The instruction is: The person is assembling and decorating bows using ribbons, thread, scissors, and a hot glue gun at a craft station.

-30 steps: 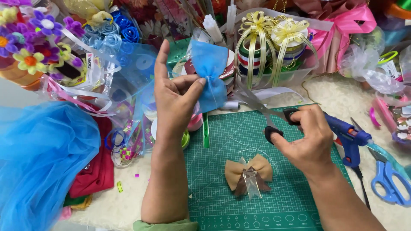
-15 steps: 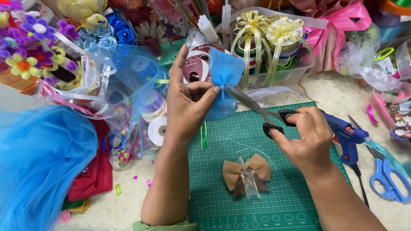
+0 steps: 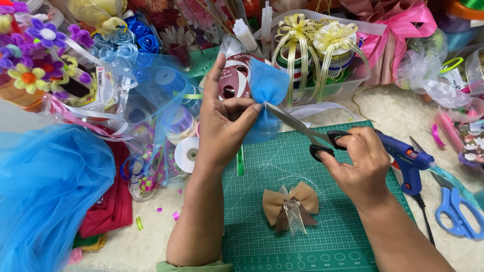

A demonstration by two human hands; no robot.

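Observation:
My left hand (image 3: 224, 118) is raised above the table and pinches the middle of a blue fabric bow (image 3: 267, 93) between thumb and fingers. In my right hand (image 3: 358, 163) I hold black-handled scissors (image 3: 302, 128). Their blades point left, and the tips reach the bow right beside my left fingertips. Below both hands a finished tan bow (image 3: 291, 205) with a sheer tail lies on the green cutting mat (image 3: 322, 236).
A blue glue gun (image 3: 407, 160) and blue-handled scissors (image 3: 456, 209) lie right of the mat. Blue tulle (image 3: 48, 189) is piled at the left. Ribbon spools (image 3: 187, 151), a clear tub of spools with yellow bows (image 3: 315, 50) and pink ribbon (image 3: 398, 35) crowd the back.
My left hand has carried the blue bow to the right and turned it. The right hand has brought the scissors up and left until their tips meet the bow.

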